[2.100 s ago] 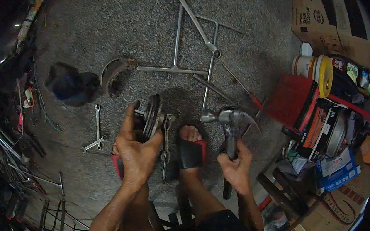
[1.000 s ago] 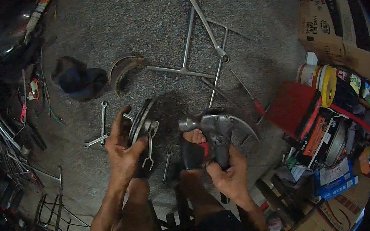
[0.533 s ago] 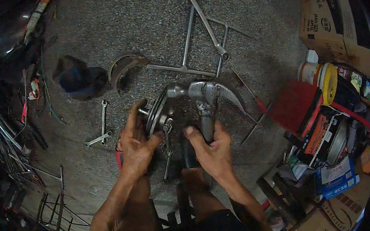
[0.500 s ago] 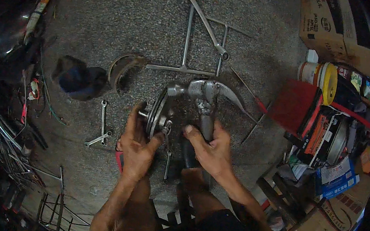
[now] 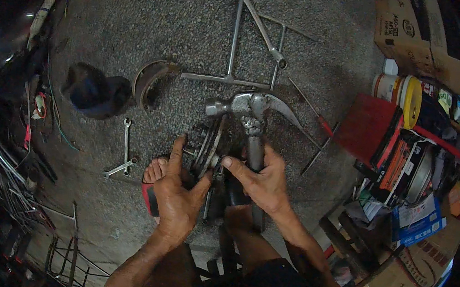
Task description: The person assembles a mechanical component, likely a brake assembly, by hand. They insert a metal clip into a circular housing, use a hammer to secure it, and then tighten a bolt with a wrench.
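Note:
Edge-on between my hands stands a round metal brake plate, with a pin sticking out on its left side. My left hand grips its lower part, index finger by the pin and thumb at the right side. In my right hand is the handle of a claw hammer, its head up and the striking face pointing left, above the plate. My right thumb reaches left to the plate's hub side; whether it presses a small part there is hidden. A curved brake shoe lies on the ground ahead to the left.
A dark blue cloth lies left of the shoe. T-handle wrenches, a ring spanner, a red-handled screwdriver and small spanners lie around. Cartons and a red box line the right; metal rods crowd the left.
The brake plate and my left hand have moved right, closer to the hammer. My right thumb has shifted left to the plate, and the hammer head sits slightly higher and further left.

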`<act>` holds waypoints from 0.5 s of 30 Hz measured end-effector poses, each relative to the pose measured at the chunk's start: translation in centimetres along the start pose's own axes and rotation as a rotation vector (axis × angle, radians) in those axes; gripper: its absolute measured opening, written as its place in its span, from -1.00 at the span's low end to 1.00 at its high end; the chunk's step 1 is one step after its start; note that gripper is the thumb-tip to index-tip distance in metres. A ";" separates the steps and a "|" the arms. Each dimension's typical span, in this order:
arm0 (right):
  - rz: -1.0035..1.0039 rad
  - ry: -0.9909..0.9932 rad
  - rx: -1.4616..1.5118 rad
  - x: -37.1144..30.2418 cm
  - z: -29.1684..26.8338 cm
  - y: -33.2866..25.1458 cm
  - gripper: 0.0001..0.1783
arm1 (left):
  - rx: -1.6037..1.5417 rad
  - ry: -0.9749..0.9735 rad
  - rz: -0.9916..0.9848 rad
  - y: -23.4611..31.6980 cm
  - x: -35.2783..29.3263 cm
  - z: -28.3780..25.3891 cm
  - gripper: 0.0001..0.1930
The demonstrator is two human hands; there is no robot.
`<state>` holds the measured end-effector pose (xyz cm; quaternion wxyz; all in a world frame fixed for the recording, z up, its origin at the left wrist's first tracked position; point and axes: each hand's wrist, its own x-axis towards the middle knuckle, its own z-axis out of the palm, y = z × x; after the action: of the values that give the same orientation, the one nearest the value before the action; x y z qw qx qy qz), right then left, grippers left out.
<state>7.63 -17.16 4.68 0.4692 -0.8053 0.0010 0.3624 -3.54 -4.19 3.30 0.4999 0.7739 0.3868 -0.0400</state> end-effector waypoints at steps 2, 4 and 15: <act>0.017 -0.033 -0.087 0.1 -0.4 0.4 -0.66 | 0.034 -0.001 -0.038 0.6 -0.1 -0.2 -0.23; 0.011 -0.072 -0.162 0.0 -0.6 0.2 -0.67 | 0.028 -0.009 -0.105 1.5 -0.3 -0.3 -0.20; -0.019 -0.044 -0.141 0.4 -0.1 0.3 -0.59 | -0.253 -0.107 -0.157 2.0 -0.8 -0.9 -0.18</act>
<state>7.86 -17.30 4.26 0.4146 -0.8282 -0.0426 0.3747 -3.10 -4.30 5.60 0.6084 0.6689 0.4211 -0.0710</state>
